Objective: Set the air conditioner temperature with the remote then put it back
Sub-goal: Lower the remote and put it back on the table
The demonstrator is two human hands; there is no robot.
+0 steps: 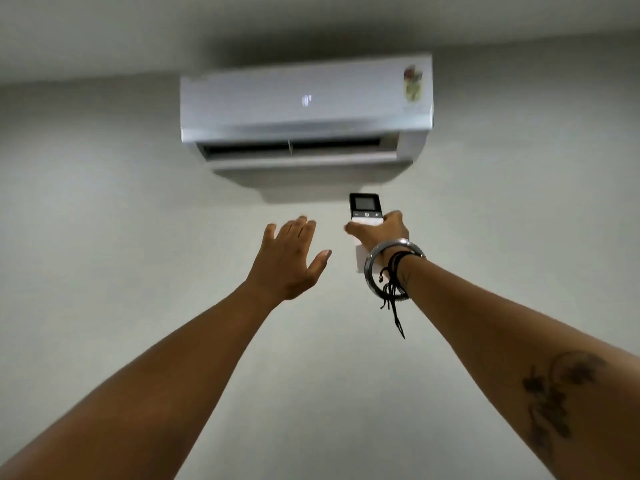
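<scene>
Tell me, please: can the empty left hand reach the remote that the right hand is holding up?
Probably yes. The left hand is open and raised beside the right hand, which grips the remote. Only bare wall shows between them, nothing blocking.

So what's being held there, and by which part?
The right hand grips the remote by its lower half, screen end up. The left hand is open, empty.

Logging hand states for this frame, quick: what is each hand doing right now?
Left hand: open, fingers spread, holding nothing.
Right hand: closed around the remote, pointed up at the air conditioner.
</scene>
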